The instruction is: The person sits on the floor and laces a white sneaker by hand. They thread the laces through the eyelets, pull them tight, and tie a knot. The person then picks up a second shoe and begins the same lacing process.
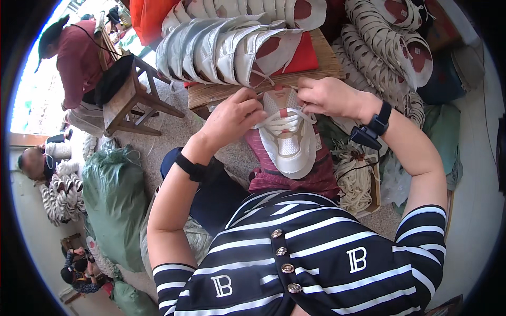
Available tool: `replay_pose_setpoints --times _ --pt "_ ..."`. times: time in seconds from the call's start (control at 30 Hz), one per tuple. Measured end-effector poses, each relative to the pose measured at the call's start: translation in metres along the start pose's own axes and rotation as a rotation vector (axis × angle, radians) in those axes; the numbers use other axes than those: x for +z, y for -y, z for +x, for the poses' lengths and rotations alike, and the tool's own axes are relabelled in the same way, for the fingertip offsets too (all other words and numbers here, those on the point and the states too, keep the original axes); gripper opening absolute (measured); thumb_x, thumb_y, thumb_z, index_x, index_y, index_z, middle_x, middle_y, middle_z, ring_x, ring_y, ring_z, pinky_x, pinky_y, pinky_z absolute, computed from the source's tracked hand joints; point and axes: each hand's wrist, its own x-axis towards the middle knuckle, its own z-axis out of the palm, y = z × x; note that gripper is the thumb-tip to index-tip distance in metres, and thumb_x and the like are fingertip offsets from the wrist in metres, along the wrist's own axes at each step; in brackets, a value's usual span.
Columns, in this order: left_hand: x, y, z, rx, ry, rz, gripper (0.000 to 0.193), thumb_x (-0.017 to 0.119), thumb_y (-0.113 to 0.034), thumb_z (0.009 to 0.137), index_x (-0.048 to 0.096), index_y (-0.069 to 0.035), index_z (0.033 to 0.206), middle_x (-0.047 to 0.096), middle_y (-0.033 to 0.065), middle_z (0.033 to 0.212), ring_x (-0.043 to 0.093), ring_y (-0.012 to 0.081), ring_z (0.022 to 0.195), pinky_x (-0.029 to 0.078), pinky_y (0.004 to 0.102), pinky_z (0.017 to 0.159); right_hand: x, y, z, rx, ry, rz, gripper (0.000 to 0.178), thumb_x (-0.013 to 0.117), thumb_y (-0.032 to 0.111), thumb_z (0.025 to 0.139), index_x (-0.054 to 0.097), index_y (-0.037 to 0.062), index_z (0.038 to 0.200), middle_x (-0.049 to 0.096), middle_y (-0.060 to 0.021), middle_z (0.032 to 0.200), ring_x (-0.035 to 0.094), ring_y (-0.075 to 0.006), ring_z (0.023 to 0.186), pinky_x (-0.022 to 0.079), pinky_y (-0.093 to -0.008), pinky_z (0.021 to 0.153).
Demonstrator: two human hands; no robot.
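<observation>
A white and beige shoe upper (289, 145) rests on maroon cloth (258, 152) over my lap, its toe pointing toward me. White shoelace (282, 122) crosses its front through the eyelets. On the shoe's left edge, my left hand (232, 118) is closed, its curled fingers pinching the lace near the top. At the opposite edge my right hand (332, 100) is likewise closed on lace, thumb and fingers pressed together. The lace ends are partly hidden by my fingers. Both wrists wear black bands.
Ahead, a wooden bench (327, 58) bears rows of nested white uppers (226, 50). More uppers (379, 58) are stacked at right. A box of loose laces (353, 181) stands by my right side. Green sacks (116, 195) and a wooden stool (137, 97) are left; other people sit beyond.
</observation>
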Motion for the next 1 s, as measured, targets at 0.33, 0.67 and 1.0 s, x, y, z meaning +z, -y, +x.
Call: replay_pose_setpoints --times 0.33,0.67,1.0 --pt "0.009 -0.012 0.01 -0.176 -0.015 0.036 0.015 0.07 -0.016 0.082 0.075 -0.002 0.084 0.061 0.0151 0.104 0.061 0.0336 0.099 0.05 0.0407 0.088 -0.017 0.021 0.047 0.351 0.338 -0.077 0.032 0.071 0.033 0.079 0.073 0.0023 0.083 0.067 -0.0141 0.071 0.067 -0.033 0.071 0.052 -0.0417 0.066" --pt "0.067 -0.048 0.002 -0.303 -0.634 -0.381 0.008 0.072 -0.009 0.085 0.073 -0.001 0.085 0.058 0.0102 0.101 0.057 0.0251 0.094 0.048 0.0362 0.085 0.011 0.022 0.027 0.701 -0.165 0.925 0.018 0.068 0.018 0.09 0.072 0.001 0.091 0.069 -0.0033 0.079 0.06 -0.0076 0.067 0.049 -0.0251 0.06" --pt "-0.011 -0.071 0.037 -0.153 -0.767 -0.498 0.014 0.067 -0.013 0.094 0.072 0.0 0.094 0.059 0.0052 0.091 0.054 0.0151 0.088 0.047 0.0283 0.078 -0.035 0.079 0.041 0.168 -0.345 1.261 0.014 0.063 0.016 0.099 0.065 0.0031 0.094 0.061 0.0006 0.099 0.058 -0.0059 0.077 0.049 -0.0204 0.073"
